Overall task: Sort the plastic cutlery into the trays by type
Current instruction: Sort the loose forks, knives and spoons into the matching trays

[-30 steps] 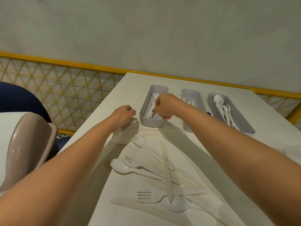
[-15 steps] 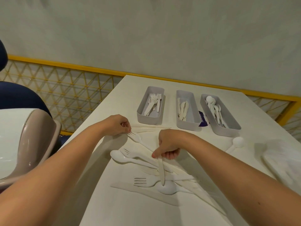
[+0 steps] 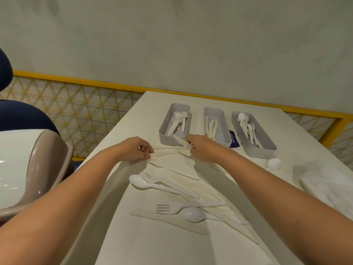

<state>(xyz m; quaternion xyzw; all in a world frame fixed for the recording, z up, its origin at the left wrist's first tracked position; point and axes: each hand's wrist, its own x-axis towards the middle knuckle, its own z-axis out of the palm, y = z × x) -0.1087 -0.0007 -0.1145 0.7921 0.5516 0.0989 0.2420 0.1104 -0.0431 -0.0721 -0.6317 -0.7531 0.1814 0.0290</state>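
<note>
on the white table (image 3: 172,249), right hand (image 3: 202,148) pinches a knife (image 3: 180,140), probably.

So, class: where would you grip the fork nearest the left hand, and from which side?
Probably pinch the fork at its neck, from above: it lies flat, tines toward the left hand, that end clear of the cutlery pile.

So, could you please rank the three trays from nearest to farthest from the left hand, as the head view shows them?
1. Fork tray, just ahead and to the right of the left hand.
2. Knife tray, the middle one.
3. Spoon tray, at the far right.
</note>
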